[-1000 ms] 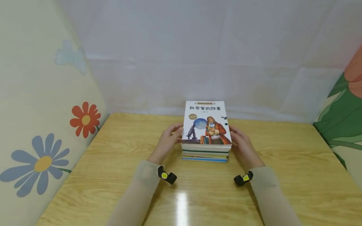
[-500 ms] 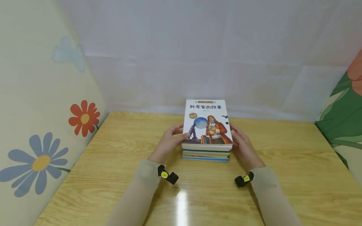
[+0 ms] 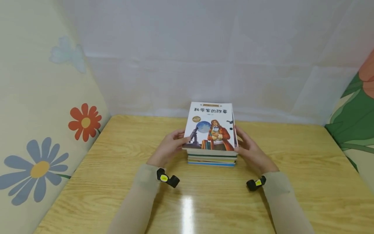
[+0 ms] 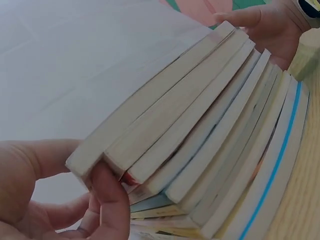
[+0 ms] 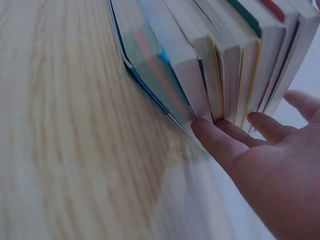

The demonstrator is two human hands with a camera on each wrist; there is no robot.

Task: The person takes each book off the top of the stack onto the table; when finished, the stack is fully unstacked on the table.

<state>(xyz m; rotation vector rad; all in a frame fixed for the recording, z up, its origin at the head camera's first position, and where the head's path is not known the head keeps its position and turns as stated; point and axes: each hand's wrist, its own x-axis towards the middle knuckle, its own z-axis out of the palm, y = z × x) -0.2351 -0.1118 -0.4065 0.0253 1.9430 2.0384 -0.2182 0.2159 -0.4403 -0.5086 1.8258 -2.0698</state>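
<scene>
A white storybook (image 3: 211, 127), with a red-coated figure and a telescope on its cover, lies on top of a stack of books (image 3: 211, 159). It sticks out to the left of those below. My left hand (image 3: 168, 146) pinches its left edge. In the left wrist view the thumb is on the top book (image 4: 150, 100) and a curled finger (image 4: 111, 200) is under its corner. On the stack's right side rests my right hand (image 3: 252, 152), its thumb by the top book's corner. The right wrist view shows extended fingers (image 5: 220, 137) touching the books' edges (image 5: 230, 75).
The stack stands toward the back of a wooden table (image 3: 216, 201), in front of a white cloth backdrop (image 3: 204, 58). Flower-painted walls (image 3: 43, 81) flank the table. A small black camera (image 3: 168, 178) is strapped to each wrist.
My left thumb has come over the cover, and the top book has slid left off the stack's line. My right thumb has risen to the top book's near right corner.
</scene>
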